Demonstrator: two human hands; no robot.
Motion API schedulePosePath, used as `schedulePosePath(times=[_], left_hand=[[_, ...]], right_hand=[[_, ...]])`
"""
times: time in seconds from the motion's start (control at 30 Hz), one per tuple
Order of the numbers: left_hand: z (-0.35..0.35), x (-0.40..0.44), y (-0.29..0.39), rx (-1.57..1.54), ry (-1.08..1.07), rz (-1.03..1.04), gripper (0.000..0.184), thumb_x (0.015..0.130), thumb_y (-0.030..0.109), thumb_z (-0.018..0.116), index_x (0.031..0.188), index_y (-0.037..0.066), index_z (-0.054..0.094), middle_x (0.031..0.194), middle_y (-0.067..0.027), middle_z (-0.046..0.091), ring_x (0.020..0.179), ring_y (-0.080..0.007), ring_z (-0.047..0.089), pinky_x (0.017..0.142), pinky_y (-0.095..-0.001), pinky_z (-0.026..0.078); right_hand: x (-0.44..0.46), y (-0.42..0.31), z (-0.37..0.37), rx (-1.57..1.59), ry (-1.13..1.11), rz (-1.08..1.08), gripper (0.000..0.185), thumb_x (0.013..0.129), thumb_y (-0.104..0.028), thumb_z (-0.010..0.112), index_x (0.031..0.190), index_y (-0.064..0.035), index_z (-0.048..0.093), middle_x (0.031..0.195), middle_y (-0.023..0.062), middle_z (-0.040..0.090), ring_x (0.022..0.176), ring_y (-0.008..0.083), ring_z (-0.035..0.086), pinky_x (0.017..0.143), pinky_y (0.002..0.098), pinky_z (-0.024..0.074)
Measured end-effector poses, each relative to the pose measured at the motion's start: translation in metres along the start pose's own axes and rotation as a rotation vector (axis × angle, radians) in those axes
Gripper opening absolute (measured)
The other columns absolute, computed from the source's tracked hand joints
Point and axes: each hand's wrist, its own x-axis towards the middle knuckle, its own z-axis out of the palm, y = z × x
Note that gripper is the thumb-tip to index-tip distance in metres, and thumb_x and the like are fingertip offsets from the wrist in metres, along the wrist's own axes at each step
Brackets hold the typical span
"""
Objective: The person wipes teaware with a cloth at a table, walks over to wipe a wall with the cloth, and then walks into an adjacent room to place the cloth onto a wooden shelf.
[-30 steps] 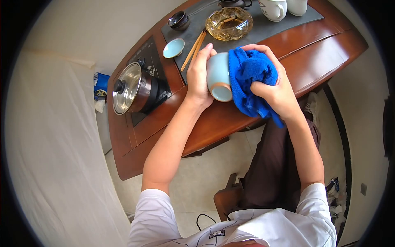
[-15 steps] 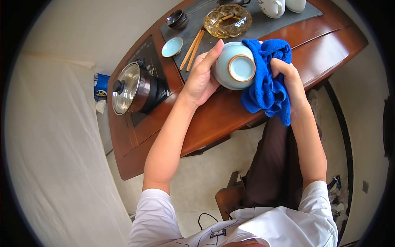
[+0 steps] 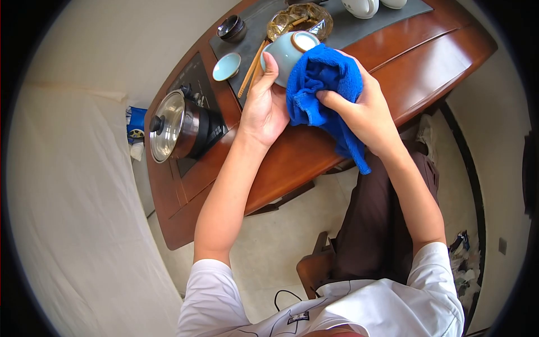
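Note:
A pale blue bowl [image 3: 284, 54] is tilted above the table, its foot ring facing up and away from me. My left hand [image 3: 264, 106] grips it from the left, with the thumb along its side and the other fingers partly hidden. My right hand [image 3: 362, 106] is closed on a blue cloth [image 3: 323, 73], which is pressed against the near right side of the bowl. A loose end of the cloth hangs down over the table edge. What the right fingers do beneath the cloth is hidden.
On the wooden table [image 3: 281, 168] stand a lidded pot [image 3: 177, 126], a small pale blue dish [image 3: 227, 67], dark stacked cups [image 3: 232, 28], wooden chopsticks [image 3: 245, 78], an amber glass ashtray [image 3: 314, 17] and white cups [image 3: 360, 7]. A wooden chair [image 3: 310, 272] is below.
My right hand and the cloth have moved left, across the bowl's near side. The bowl has tipped, turning its foot up and away. The view has shifted slightly.

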Motion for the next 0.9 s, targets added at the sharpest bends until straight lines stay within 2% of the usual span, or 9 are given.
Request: schedulePosePath(times=[0.13, 0.17, 0.33, 0.43, 0.53, 0.63, 0.73, 0.83, 0.9], left_hand=[[-0.007, 0.002, -0.004, 0.097, -0.037, 0.040, 0.051, 0.097, 0.043, 0.054, 0.134, 0.009, 0.048, 0.126, -0.0051, 0.060, 0.114, -0.0178, 0.059, 0.097, -0.0357, 0.050], [-0.005, 0.003, -0.003, 0.080, -0.053, 0.068, 0.047, 0.096, 0.038, 0.059, 0.132, 0.009, 0.050, 0.125, -0.0056, 0.061, 0.113, -0.0172, 0.060, 0.096, -0.0353, 0.050], [-0.005, 0.004, -0.009, 0.167, -0.072, 0.160, 0.041, 0.096, 0.030, 0.061, 0.127, 0.005, 0.054, 0.118, -0.0057, 0.064, 0.108, -0.0150, 0.061, 0.094, -0.0327, 0.050], [-0.010, 0.007, -0.014, 0.251, -0.040, 0.267, 0.037, 0.096, 0.025, 0.063, 0.124, 0.002, 0.056, 0.113, -0.0064, 0.066, 0.103, -0.0130, 0.062, 0.091, -0.0294, 0.050], [-0.013, 0.009, -0.018, 0.333, 0.000, 0.350, 0.032, 0.096, 0.020, 0.063, 0.120, 0.000, 0.058, 0.109, -0.0068, 0.068, 0.098, -0.0107, 0.063, 0.087, -0.0262, 0.049], [-0.012, 0.007, -0.020, 0.437, 0.016, 0.420, 0.027, 0.097, 0.016, 0.063, 0.116, -0.002, 0.061, 0.105, -0.0061, 0.069, 0.093, -0.0085, 0.062, 0.084, -0.0240, 0.049], [-0.012, 0.004, -0.019, 0.624, 0.023, 0.512, 0.025, 0.096, 0.014, 0.063, 0.114, -0.004, 0.062, 0.102, -0.0052, 0.069, 0.090, -0.0072, 0.061, 0.082, -0.0225, 0.048], [-0.013, 0.002, -0.016, 0.747, 0.039, 0.586, 0.025, 0.096, 0.012, 0.063, 0.115, -0.005, 0.061, 0.102, -0.0052, 0.069, 0.089, -0.0071, 0.061, 0.081, -0.0218, 0.048], [-0.008, 0.000, -0.015, 0.764, 0.040, 0.628, 0.028, 0.096, 0.011, 0.063, 0.118, -0.006, 0.060, 0.102, -0.0059, 0.068, 0.091, -0.0079, 0.061, 0.082, -0.0218, 0.048]], right_hand=[[0.001, -0.008, -0.005, 0.090, 0.006, 0.112, 0.055, 0.077, -0.008, 0.070, 0.128, 0.0030, 0.052, 0.104, 0.0098, 0.067, 0.095, 0.0128, 0.064, 0.087, 0.0286, 0.0512], [0.001, -0.008, -0.005, 0.124, 0.036, 0.119, 0.055, 0.076, -0.008, 0.070, 0.127, 0.0029, 0.053, 0.104, 0.0093, 0.067, 0.095, 0.0126, 0.064, 0.087, 0.0283, 0.0513], [-0.001, -0.012, -0.004, 0.262, 0.143, 0.135, 0.053, 0.076, -0.005, 0.071, 0.126, 0.0030, 0.054, 0.104, 0.0079, 0.067, 0.093, 0.0121, 0.064, 0.085, 0.0276, 0.0523], [0.000, -0.010, -0.001, 0.192, 0.195, -0.077, 0.055, 0.074, -0.004, 0.071, 0.126, 0.0022, 0.054, 0.104, 0.0087, 0.067, 0.094, 0.0130, 0.065, 0.085, 0.0282, 0.0524], [-0.003, -0.009, -0.001, 0.039, 0.194, -0.128, 0.055, 0.078, 0.003, 0.066, 0.131, -0.0016, 0.054, 0.112, 0.0059, 0.066, 0.103, 0.0109, 0.061, 0.094, 0.0273, 0.0488], [-0.005, -0.010, 0.001, -0.035, 0.212, -0.177, 0.055, 0.077, 0.003, 0.066, 0.131, -0.0041, 0.056, 0.111, 0.0050, 0.065, 0.102, 0.0101, 0.061, 0.094, 0.0272, 0.0486], [-0.003, -0.005, 0.000, -0.089, 0.196, -0.210, 0.061, 0.068, -0.007, 0.072, 0.128, -0.0077, 0.058, 0.101, 0.0117, 0.070, 0.093, 0.0168, 0.067, 0.085, 0.0306, 0.0526], [-0.003, -0.006, -0.001, -0.218, 0.136, -0.194, 0.062, 0.068, -0.009, 0.071, 0.129, -0.0068, 0.058, 0.100, 0.0120, 0.070, 0.092, 0.0174, 0.067, 0.085, 0.0310, 0.0528], [-0.003, -0.010, -0.006, -0.154, 0.114, -0.194, 0.058, 0.069, -0.008, 0.073, 0.125, -0.0062, 0.059, 0.099, 0.0104, 0.070, 0.091, 0.0163, 0.067, 0.084, 0.0305, 0.0527]])
